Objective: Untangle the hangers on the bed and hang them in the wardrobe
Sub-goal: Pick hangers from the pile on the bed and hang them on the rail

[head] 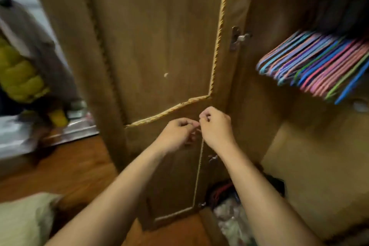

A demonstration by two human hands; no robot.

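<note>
Your head camera looked forward and down from close range at the open wardrobe door point(159, 46) and floor point(65, 170).

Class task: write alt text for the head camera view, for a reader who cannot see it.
Two bare hands, the left hand and the right hand, meet fingertip to fingertip with fingers curled, in front of an open wooden wardrobe door; whether they hold anything is blurred. Inside the wardrobe, upper right, hangs a dense row of colourful hangers.
</note>
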